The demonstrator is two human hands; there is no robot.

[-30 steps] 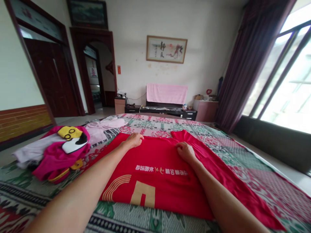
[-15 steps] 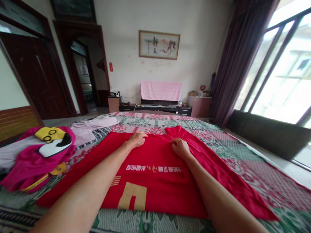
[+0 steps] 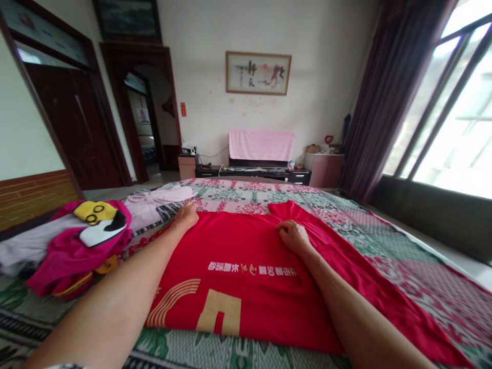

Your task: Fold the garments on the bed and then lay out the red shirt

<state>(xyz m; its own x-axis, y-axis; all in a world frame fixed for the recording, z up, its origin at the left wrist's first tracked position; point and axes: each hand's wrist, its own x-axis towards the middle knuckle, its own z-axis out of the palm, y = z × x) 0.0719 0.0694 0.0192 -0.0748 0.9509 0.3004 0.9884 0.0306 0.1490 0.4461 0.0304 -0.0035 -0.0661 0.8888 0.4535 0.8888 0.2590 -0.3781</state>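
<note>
Our left hand [image 3: 187,215] slid out to 10 o'clock along the red shirt [image 3: 246,266] edge, smoothing; right hand [image 3: 292,236] stays, both grips curled, pressing cloth.

I have only one view, from the head camera: it looks forward and slightly down over the bed [image 3: 346,225], close above both forearms, facing the far wall [image 3: 326,77].

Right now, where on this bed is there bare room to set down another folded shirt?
The patterned bedspread lies bare right of the red shirt, toward the window, and in a strip beyond its far edge. The left side is crowded: a pink and yellow clothes pile and a pale pink garment. The left hand and right hand press on the shirt.
</note>
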